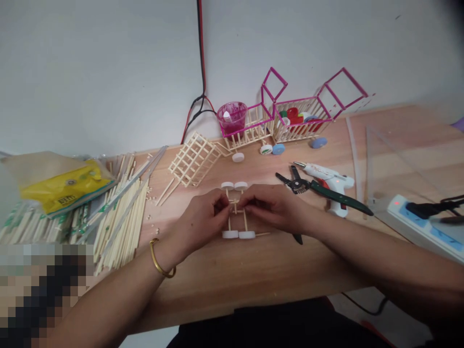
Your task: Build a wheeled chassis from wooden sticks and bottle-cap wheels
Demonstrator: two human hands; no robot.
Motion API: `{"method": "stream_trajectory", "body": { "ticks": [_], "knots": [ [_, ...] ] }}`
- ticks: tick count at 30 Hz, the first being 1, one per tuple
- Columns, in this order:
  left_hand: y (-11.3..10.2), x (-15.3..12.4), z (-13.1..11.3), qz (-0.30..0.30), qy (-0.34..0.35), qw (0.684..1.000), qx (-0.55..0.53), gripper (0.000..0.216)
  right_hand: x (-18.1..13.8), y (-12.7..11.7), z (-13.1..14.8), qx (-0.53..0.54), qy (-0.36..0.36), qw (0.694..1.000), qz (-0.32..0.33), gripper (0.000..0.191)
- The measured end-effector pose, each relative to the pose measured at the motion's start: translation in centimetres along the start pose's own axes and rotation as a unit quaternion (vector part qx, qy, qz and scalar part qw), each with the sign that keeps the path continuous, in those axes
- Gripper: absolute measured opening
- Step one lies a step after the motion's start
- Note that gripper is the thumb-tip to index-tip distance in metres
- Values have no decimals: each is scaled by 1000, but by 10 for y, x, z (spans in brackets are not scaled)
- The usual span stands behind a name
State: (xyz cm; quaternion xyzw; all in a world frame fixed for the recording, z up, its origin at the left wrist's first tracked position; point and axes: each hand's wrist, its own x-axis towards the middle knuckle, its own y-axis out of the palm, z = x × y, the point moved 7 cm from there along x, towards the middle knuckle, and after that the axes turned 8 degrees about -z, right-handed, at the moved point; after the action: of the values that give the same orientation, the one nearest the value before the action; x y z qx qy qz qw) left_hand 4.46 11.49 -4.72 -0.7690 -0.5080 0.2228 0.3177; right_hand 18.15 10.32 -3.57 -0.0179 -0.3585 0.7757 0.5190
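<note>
A small wheeled frame of thin wooden sticks (245, 221) lies on the table before me, with white bottle caps (229, 234) as wheels at its corners. My left hand (205, 212) pinches the frame near its middle from the left, thumb and fingers closed. From the right, my right hand (270, 207) is closed on the middle sticks too, its fingertips almost touching the left ones. The fingers partly hide the crosspieces between them. One loose stick (263, 235) pokes out beside the near right cap.
Behind are a stick lattice cart (195, 159), pink-edged stick carts (302, 118) and a pink cup (232, 118). Right lie green-handled pliers (340, 197), a glue gun (326, 176) and a power strip (424, 222). Left are bundled sticks (126, 227) and a yellow packet (68, 186).
</note>
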Motion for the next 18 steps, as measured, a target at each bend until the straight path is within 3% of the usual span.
{"method": "stream_trajectory", "body": {
  "ticks": [7,13,18],
  "knots": [
    [-7,0,-5,-12,-6,999,30,9,1,-19,-7,11,62,997,-39,13],
    [-17,-5,-22,-78,132,985,74,17,-1,-33,-13,-22,72,996,-48,12],
    [-18,-6,-38,-73,210,968,117,12,-7,-37,-23,-18,98,995,-1,12]
  ]
}}
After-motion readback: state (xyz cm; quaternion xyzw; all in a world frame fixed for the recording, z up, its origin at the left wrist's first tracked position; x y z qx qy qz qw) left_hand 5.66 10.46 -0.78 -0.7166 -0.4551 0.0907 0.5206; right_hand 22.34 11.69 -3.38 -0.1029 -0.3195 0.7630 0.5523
